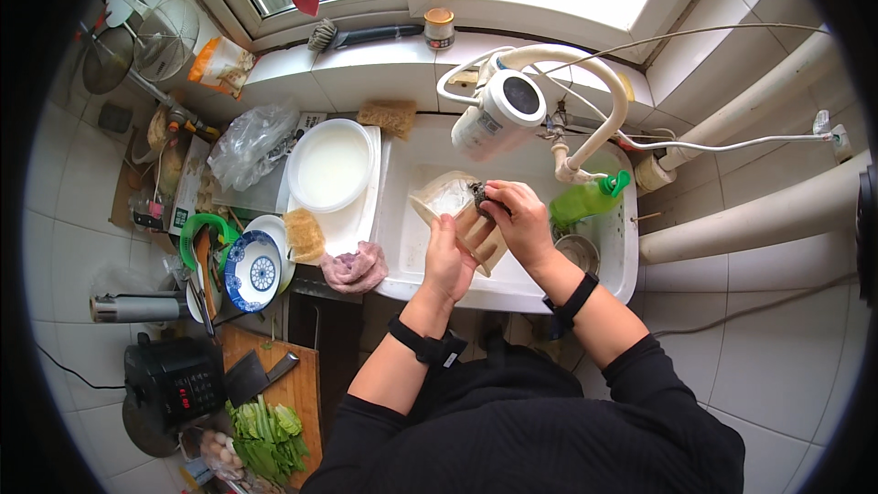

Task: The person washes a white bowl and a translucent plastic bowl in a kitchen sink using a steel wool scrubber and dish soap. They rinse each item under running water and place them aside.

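Observation:
Over a white sink point(410, 175), my left hand point(449, 261) holds a translucent plastic container point(431, 200) tilted, with its inside facing up. My right hand point(525, 223) pinches a dark scouring pad point(480, 200), which looks like steel wool. The pad touches the container near its rim, and my fingers hide part of it. To the right of my hands, a green pump bottle point(583, 206) leans inside the sink. Below the bottle sits a small metal bowl point(578, 252), partly covered by my right forearm.
A white water heater tap point(497, 113) overhangs the sink's back. Left of the sink are a round tub of whitish liquid point(330, 168), a sponge point(304, 235), a pink cloth point(354, 267) and a blue-patterned bowl point(253, 271). A cleaver point(248, 377) lies on a wooden cutting board point(302, 418) beside leafy greens point(267, 436).

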### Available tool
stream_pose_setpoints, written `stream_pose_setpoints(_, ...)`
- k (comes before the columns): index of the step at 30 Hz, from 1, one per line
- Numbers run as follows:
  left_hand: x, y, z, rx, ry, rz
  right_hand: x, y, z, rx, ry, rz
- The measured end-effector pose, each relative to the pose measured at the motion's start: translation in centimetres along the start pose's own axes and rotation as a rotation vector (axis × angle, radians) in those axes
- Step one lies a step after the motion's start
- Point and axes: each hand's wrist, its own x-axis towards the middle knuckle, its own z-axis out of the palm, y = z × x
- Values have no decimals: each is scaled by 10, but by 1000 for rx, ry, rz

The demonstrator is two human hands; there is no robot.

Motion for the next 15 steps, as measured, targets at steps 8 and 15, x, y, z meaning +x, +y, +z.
stream_pose_setpoints(8, 0, -2, 16, 11, 15, 63, 14, -9, -3, -73, 7, -17)
stream_pose_setpoints(15, 2, -2, 17, 9, 37, 81, 16, -4, 0, -29, -5, 12)
